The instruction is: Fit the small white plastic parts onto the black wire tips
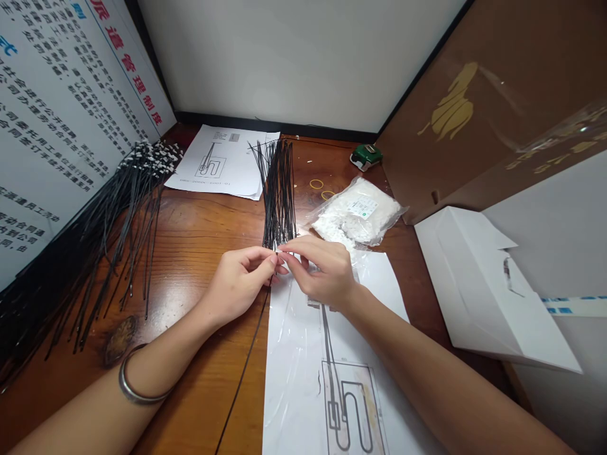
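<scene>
In the middle of the head view my two hands meet at the fingertips. My left hand [241,281] pinches the upper end of a thin black wire [243,373], whose length trails down toward the near edge. My right hand [328,272] is closed in a pinch against it, on a tiny white connector [279,250] that the fingers mostly cover. Whether wire and connector are joined is hidden. Just beyond my fingertips lies a bundle of black wires [279,189].
A wire heap with white connectors [147,158] lies left. Behind are printed drawings [208,165], rubber bands [316,184] and a green tape measure [365,156]. A clear bag of white pieces [363,212] sits right, near a white box [474,284]. A large drawing sheet [294,379] lies beneath.
</scene>
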`<state>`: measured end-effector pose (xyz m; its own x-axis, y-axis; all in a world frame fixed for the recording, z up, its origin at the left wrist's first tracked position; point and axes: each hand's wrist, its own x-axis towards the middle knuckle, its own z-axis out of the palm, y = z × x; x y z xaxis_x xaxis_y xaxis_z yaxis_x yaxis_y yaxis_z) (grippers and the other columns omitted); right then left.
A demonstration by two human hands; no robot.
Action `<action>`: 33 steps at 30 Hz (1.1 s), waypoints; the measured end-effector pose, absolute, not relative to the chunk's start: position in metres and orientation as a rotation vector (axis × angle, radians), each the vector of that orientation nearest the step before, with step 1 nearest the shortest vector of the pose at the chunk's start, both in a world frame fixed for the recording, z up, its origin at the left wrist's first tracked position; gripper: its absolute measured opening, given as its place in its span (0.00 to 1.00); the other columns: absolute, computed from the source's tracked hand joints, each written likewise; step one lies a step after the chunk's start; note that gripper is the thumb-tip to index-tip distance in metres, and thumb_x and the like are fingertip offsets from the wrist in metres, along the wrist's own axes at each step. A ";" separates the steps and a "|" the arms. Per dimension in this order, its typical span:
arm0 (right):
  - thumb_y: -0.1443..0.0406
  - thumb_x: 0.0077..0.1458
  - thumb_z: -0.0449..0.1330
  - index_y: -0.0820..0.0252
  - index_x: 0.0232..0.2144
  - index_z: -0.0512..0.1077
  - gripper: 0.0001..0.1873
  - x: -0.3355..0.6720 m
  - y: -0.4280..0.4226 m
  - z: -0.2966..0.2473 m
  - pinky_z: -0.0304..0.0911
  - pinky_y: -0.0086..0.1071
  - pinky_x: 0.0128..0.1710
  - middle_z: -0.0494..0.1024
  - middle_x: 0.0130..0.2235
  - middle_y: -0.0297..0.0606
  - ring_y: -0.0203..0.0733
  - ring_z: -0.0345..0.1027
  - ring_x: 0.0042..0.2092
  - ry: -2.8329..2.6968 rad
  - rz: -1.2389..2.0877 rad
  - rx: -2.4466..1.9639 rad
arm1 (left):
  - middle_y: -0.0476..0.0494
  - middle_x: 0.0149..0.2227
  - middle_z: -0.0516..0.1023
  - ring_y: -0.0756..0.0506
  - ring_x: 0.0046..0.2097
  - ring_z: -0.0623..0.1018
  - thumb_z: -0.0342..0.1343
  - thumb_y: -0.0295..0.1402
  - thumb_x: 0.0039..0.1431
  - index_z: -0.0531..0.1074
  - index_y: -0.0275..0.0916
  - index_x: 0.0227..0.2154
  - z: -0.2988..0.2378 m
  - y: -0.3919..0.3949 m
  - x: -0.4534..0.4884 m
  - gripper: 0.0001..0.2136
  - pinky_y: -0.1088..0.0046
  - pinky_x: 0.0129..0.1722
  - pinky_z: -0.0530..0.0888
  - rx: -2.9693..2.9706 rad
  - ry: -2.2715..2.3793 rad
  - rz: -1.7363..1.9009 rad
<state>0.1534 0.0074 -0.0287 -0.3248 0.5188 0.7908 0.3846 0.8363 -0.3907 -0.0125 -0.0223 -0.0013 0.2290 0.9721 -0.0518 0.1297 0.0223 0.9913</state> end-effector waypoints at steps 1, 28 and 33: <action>0.74 0.53 0.58 0.61 0.33 0.74 0.07 0.154 0.008 -0.029 0.68 0.30 0.24 0.81 0.30 0.39 0.37 0.74 0.29 -1.950 0.162 -0.664 | 0.43 0.29 0.80 0.50 0.29 0.75 0.54 0.35 0.58 0.77 0.34 0.30 -0.001 -0.022 -0.013 0.10 0.75 0.30 0.72 1.364 1.133 0.945; 0.73 0.53 0.58 0.58 0.32 0.76 0.08 0.156 0.008 -0.028 0.69 0.30 0.26 0.80 0.28 0.34 0.36 0.73 0.27 -1.969 0.220 -0.671 | 0.44 0.29 0.79 0.51 0.28 0.73 0.54 0.36 0.59 0.77 0.34 0.31 -0.002 -0.022 -0.014 0.10 0.76 0.30 0.71 1.368 1.078 0.926; 0.73 0.52 0.58 0.59 0.31 0.75 0.08 0.156 0.007 -0.027 0.70 0.30 0.25 0.80 0.27 0.34 0.36 0.73 0.27 -1.973 0.207 -0.658 | 0.44 0.29 0.78 0.51 0.29 0.73 0.54 0.35 0.59 0.76 0.34 0.30 -0.001 -0.022 -0.014 0.10 0.76 0.30 0.71 1.359 1.076 0.925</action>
<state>0.1557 0.0075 -0.0266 -0.3479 0.5309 0.7727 0.3589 0.8368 -0.4134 -0.0138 -0.0219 -0.0014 0.2785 0.9589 -0.0547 0.0893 0.0309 0.9955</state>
